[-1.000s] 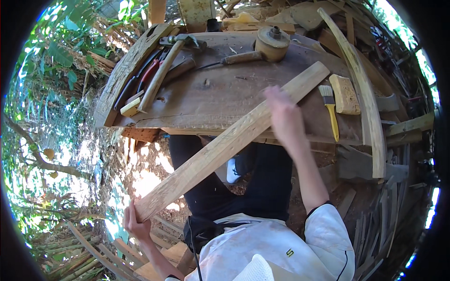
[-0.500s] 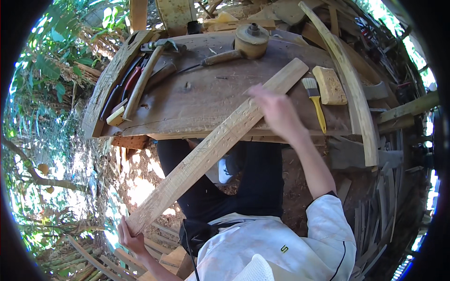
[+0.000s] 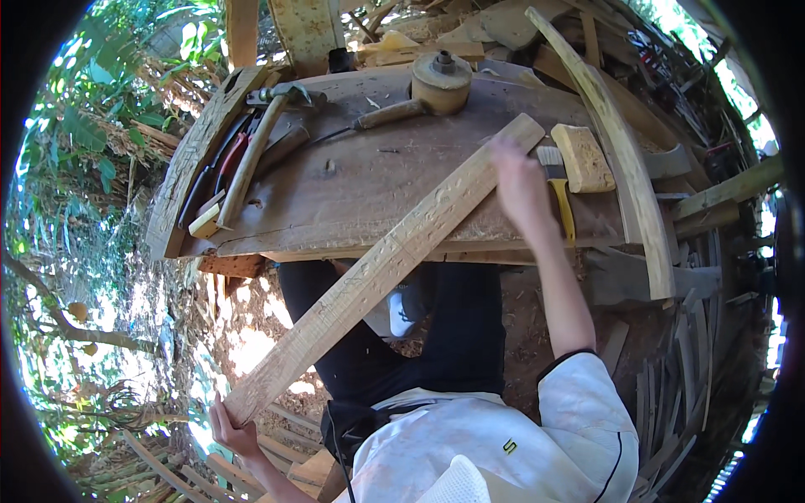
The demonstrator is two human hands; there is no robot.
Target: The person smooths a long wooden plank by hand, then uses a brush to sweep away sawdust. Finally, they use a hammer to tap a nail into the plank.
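A long wooden plank (image 3: 377, 264) with small chips and dents in its face slants from lower left, over my legs, to the workbench (image 3: 335, 197). Its near end is gripped by my left hand (image 3: 235, 429), fingers along the edge. My right hand (image 3: 520, 178), blurred by motion, is at the plank's far part, and its fingers are too smeared to read. Just right of that hand lies a paintbrush (image 3: 563, 205) with a yellow handle. Beside the brush rests a rough yellowish block (image 3: 583, 158).
A hammer (image 3: 256, 151), red-handled pliers (image 3: 235, 155) and other tools lie at the bench's left side. A round wooden mallet (image 3: 441, 84) stands at the back, near a wooden-handled tool (image 3: 390, 114). A curved pole (image 3: 625, 147) runs along the right edge.
My right hand has moved right along the plank, toward its far end and the brush. My left hand still holds the near end. The view has shifted slightly.
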